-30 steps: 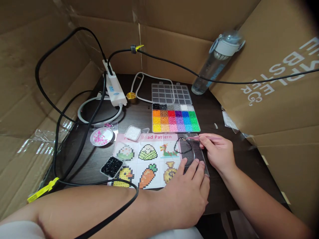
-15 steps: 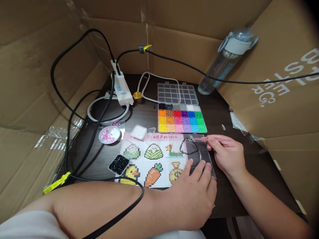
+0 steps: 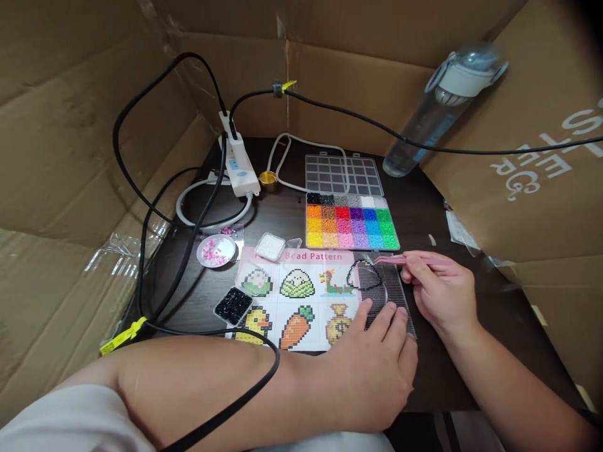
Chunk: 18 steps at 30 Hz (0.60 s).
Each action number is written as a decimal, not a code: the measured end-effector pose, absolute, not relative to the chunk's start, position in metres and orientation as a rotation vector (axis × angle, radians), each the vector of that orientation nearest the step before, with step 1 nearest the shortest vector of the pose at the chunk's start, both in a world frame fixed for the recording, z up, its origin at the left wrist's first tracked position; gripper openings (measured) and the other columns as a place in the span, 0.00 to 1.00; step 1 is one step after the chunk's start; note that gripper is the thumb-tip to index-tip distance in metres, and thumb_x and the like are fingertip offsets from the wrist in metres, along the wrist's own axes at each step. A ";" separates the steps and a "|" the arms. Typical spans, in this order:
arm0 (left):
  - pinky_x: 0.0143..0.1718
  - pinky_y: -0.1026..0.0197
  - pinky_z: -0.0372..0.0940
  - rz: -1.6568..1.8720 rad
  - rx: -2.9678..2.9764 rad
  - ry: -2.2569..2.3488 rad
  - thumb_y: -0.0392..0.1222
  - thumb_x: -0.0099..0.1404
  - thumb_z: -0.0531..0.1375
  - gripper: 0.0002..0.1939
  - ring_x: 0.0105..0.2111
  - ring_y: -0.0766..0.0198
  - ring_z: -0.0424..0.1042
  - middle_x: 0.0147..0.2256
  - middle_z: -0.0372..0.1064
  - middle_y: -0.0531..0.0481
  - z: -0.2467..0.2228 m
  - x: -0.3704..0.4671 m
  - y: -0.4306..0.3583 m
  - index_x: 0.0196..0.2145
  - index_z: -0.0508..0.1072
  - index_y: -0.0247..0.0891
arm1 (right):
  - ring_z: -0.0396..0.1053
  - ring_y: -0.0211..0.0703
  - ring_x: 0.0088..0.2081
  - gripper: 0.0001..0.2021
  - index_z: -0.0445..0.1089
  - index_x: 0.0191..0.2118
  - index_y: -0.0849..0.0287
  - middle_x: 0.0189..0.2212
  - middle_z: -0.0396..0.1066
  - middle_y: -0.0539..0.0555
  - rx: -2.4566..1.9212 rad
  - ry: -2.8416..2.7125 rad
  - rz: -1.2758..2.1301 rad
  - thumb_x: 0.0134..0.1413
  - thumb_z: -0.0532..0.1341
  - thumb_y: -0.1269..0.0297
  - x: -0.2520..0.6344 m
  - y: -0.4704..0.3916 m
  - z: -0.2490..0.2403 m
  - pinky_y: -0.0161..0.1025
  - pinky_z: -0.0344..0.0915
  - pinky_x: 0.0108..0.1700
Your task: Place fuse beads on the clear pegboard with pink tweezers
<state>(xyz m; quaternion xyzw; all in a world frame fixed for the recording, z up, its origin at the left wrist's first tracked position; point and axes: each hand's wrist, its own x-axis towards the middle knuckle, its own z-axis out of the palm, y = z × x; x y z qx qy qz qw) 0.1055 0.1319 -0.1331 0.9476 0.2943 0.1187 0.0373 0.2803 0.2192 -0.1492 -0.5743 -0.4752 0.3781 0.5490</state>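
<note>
My right hand (image 3: 443, 292) grips pink tweezers (image 3: 414, 260), whose tips reach the top of a black bead outline (image 3: 362, 275). This outline lies on a clear pegboard (image 3: 396, 289) at the right end of the pattern sheet (image 3: 273, 301). Whether a bead sits between the tips is too small to tell. My left hand (image 3: 377, 364) lies with fingers spread over the lower part of the pegboard. Left of it, a small box of black beads (image 3: 233, 306) and a small box of white beads (image 3: 270, 247) stand on the sheet.
Behind the sheet stands an open sorting box of coloured beads (image 3: 351, 223). A white dish of pink beads (image 3: 215, 251) is at the left. A power strip (image 3: 242, 169), black cable (image 3: 125, 163), gold cup (image 3: 268, 181) and water bottle (image 3: 438, 116) stand farther back. Cardboard walls (image 3: 358, 94) enclose the table.
The whole view has shifted slightly, so things appear a little farther right. The tweezers stay at the top of the black outline, and my left hand rests in the same spot.
</note>
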 end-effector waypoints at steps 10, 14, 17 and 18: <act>0.61 0.37 0.53 0.349 2.900 0.891 0.49 0.72 0.44 0.28 0.64 0.41 0.57 0.64 0.57 0.30 -0.132 0.105 0.132 0.60 0.64 0.28 | 0.65 0.33 0.21 0.10 0.77 0.32 0.61 0.24 0.75 0.53 -1.209 -0.944 0.993 0.47 0.72 0.59 0.273 0.221 -0.141 0.33 0.61 0.23; 0.61 0.37 0.53 0.349 2.902 0.894 0.49 0.72 0.44 0.29 0.65 0.40 0.57 0.64 0.56 0.30 -0.132 0.105 0.133 0.61 0.63 0.28 | 0.65 0.34 0.20 0.12 0.77 0.32 0.62 0.25 0.76 0.56 -1.195 -0.900 1.039 0.48 0.71 0.57 0.273 0.221 -0.139 0.33 0.61 0.22; 0.61 0.37 0.53 0.350 2.902 0.891 0.49 0.72 0.44 0.29 0.65 0.40 0.57 0.64 0.56 0.30 -0.132 0.105 0.133 0.61 0.63 0.27 | 0.66 0.34 0.20 0.12 0.76 0.33 0.62 0.24 0.75 0.55 -1.199 -0.894 1.049 0.48 0.70 0.57 0.273 0.223 -0.139 0.33 0.62 0.22; 0.61 0.37 0.53 0.349 2.900 0.892 0.49 0.72 0.44 0.28 0.65 0.40 0.57 0.64 0.56 0.30 -0.132 0.104 0.133 0.60 0.64 0.27 | 0.66 0.34 0.21 0.12 0.76 0.34 0.62 0.25 0.75 0.55 -1.199 -0.897 1.044 0.49 0.70 0.58 0.273 0.224 -0.140 0.33 0.63 0.22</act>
